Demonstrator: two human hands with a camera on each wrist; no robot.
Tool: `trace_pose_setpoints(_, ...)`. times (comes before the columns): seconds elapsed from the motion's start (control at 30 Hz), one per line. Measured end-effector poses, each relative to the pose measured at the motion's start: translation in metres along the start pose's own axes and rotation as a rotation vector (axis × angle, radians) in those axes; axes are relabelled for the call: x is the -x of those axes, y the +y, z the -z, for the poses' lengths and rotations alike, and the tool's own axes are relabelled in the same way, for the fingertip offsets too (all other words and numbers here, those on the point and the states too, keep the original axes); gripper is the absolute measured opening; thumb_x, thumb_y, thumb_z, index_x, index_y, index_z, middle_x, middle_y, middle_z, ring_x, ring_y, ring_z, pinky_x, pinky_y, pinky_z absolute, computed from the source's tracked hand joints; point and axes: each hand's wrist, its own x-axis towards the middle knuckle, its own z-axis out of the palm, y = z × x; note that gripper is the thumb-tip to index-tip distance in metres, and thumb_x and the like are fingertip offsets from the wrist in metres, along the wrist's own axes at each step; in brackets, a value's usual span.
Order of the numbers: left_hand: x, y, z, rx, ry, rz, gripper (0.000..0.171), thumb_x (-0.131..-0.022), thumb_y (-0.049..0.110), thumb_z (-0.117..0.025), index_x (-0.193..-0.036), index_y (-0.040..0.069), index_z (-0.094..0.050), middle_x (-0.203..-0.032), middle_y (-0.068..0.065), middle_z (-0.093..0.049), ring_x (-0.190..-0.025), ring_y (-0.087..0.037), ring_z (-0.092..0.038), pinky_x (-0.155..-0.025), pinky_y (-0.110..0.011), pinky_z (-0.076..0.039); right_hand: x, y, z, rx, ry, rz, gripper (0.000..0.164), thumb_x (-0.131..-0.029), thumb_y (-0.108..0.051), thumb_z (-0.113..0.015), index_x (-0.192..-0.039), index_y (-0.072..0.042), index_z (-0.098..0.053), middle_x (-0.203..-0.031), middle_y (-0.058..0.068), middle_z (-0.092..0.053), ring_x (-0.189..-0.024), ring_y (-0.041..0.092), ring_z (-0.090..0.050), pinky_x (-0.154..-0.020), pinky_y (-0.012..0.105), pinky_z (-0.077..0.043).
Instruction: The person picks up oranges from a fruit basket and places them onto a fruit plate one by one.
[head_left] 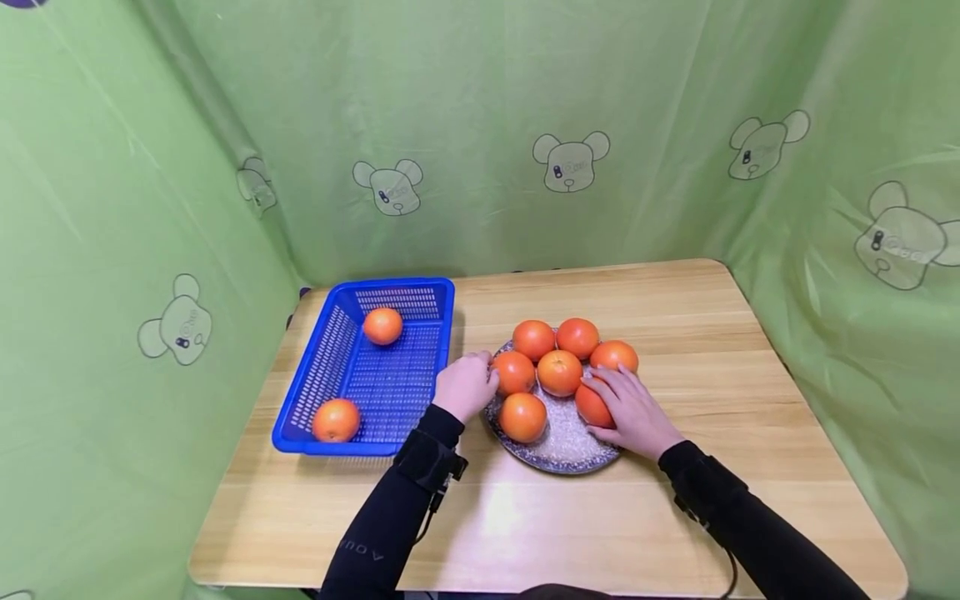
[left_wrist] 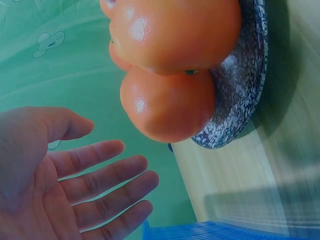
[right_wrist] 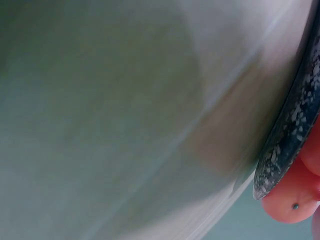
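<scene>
Several oranges crowd a speckled round plate (head_left: 566,450) on the table. My right hand (head_left: 636,410) holds the orange (head_left: 592,406) on the plate's right side, fingers over its far side and thumb at its near side. At the plate's left edge, my left hand (head_left: 467,385) is beside another orange (head_left: 514,372). In the left wrist view, that left hand (left_wrist: 85,185) has its fingers loosely extended, with a gap to the nearest orange (left_wrist: 167,107). The right wrist view shows the plate's rim (right_wrist: 285,150) and oranges (right_wrist: 290,197), but hardly any of the hand.
Left of the plate stands a blue plastic basket (head_left: 438,367) with two oranges, one at the back (head_left: 383,326) and one in the front left corner (head_left: 336,420). The wooden table (head_left: 525,533) has green curtains (head_left: 480,100) behind it and along both sides.
</scene>
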Motion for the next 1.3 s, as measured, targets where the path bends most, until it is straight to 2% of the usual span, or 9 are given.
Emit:
trace_pose_setpoints(0.23,0.0002,-0.0019,-0.0025,-0.001,0.014,-0.001,0.025,-0.085,0.03,-0.052,-0.1,0.013,-0.063,-0.09,-0.004,-0.065,-0.076,-0.022,-0.063,-0.059,-0.039,-0.049,-0.0016,0.0012,-0.001,0.03,0.011,0.018,0.082,-0.063,-0.039,-0.076,-0.131,-0.003,-0.047,-0.133,0.019,-0.044,-0.127,0.032,-0.035,-0.106,0.052,-0.016)
trace_pose_setpoints(0.47,0.0015,0.0002,-0.0002,0.048,0.042,-0.008,0.019,-0.083,0.027,-0.054,-0.093,0.013,-0.064,-0.086,-0.005,-0.066,-0.073,-0.024,-0.063,-0.057,-0.041,-0.047,-0.0007,0.0003,0.0017,0.04,-0.01,0.008,0.085,-0.064,-0.042,-0.075,-0.133,-0.004,-0.044,-0.135,0.018,-0.042,-0.129,0.031,-0.032,-0.107,0.051,-0.015)
trace_pose_setpoints(0.73,0.0024,-0.0003,-0.003,0.065,0.008,0.01,0.017,-0.084,0.028,-0.053,-0.09,0.015,-0.062,-0.084,-0.002,-0.063,-0.07,-0.02,-0.06,-0.056,-0.038,-0.046,0.0011,-0.0012,0.0042,0.033,-0.028,-0.003,0.085,-0.064,-0.044,-0.075,-0.134,-0.007,-0.044,-0.138,0.016,-0.04,-0.129,0.031,-0.033,-0.107,0.051,-0.014)
trace_pose_setpoints(1.3,0.0013,-0.0002,-0.0024,0.06,-0.001,0.02,0.02,-0.085,0.029,-0.053,-0.096,0.015,-0.063,-0.09,-0.003,-0.066,-0.075,-0.022,-0.063,-0.058,-0.04,-0.048,-0.0011,-0.0008,0.0054,0.056,-0.044,-0.005,0.087,-0.065,-0.049,-0.073,-0.135,-0.007,-0.043,-0.139,0.014,-0.038,-0.13,0.03,-0.03,-0.108,0.051,-0.013)
